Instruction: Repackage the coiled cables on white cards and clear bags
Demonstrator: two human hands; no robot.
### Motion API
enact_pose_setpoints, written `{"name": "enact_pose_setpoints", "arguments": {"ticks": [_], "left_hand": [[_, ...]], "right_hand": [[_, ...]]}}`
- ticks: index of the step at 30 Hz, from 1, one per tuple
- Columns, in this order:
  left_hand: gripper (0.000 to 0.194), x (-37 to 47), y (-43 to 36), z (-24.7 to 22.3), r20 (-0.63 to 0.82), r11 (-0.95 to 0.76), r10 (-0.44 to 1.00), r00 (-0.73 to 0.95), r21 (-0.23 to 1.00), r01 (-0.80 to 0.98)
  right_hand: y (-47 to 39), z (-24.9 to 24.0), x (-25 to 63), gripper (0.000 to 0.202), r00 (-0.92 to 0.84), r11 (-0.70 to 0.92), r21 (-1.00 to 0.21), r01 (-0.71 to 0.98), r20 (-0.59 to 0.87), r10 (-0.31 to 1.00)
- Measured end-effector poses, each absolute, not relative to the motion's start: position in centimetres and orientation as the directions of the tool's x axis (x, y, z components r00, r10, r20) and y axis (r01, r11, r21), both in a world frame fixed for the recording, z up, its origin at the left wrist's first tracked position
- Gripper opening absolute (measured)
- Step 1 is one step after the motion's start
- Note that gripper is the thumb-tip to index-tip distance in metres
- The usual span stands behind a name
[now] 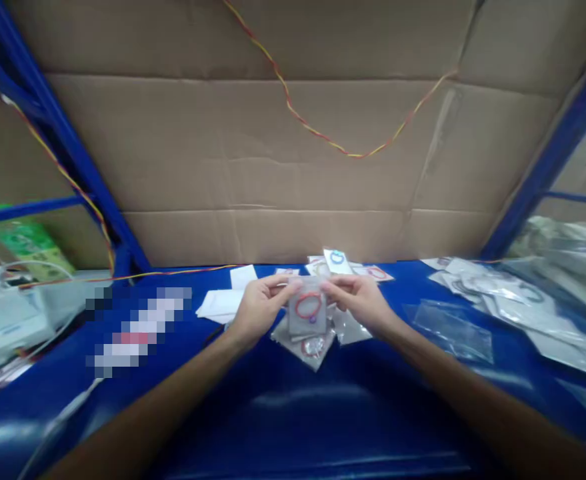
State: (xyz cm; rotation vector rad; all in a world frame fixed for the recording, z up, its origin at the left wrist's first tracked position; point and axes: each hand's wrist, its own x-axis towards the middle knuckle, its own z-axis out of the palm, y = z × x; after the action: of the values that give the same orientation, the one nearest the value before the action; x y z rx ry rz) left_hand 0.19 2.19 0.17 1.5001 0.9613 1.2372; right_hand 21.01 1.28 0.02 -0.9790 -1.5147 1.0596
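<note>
Both hands, left hand [260, 308] and right hand [360, 301], pinch a small clear pouch [308, 308] with red ring by its top corners above the blue worktop [323, 413], spare pouches at 6 o'clock; looks light, floppy, slippery.

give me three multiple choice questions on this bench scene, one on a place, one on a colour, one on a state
1. Where does the stack of white cards lie?
A. left of the left hand
B. right of the right hand
C. on the cardboard wall

2. What colour is the ring in the held bag?
A. green
B. red
C. black

3. How is that bag held?
A. by the left hand alone
B. it lies flat on the table, untouched
C. by both hands, the right hand too, above a pile of bags

Answers
1. A: the cards sit on the blue table just left of the left hand.
2. B: a red loop shows through the clear bag.
3. C: fingers of both hands pinch its top edge.
</note>
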Motion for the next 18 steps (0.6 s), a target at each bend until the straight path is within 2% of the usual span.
{"name": "enact_pose_setpoints", "arguments": {"ticks": [6,10,13,16,18], "left_hand": [[0.04,0.1,2.4,0.1,0.234,-0.242,0.955,0.182,0.97,0.026],[0.04,-0.1,2.6,0.1,0.203,-0.202,0.975,0.086,0.979,-0.017],[0.044,-0.1,2.9,-0.2,0.166,-0.161,0.982,0.092,0.985,-0.055],[0.049,0.2,3.1,-0.6,0.182,-0.171,0.977,0.111,0.98,-0.098],[0.048,0.2,3.3,-0.9,0.259,-0.254,0.961,0.099,0.965,-0.063]], "right_hand": [[2.0,-0.3,21.7,0.038,-0.169,0.331,-0.929,0.165,0.304,0.937],[2.0,-0.3,21.7,0.038,-0.152,0.354,-0.909,0.22,0.326,0.933],[2.0,0.0,21.7,0.038,-0.13,0.364,-0.902,0.232,0.342,0.931],[2.5,0.1,22.7,0.04,-0.021,0.361,-0.887,0.289,0.371,0.928],[3.2,-0.1,24.0,0.043,0.083,0.338,-0.859,0.384,0.397,0.914]]}}
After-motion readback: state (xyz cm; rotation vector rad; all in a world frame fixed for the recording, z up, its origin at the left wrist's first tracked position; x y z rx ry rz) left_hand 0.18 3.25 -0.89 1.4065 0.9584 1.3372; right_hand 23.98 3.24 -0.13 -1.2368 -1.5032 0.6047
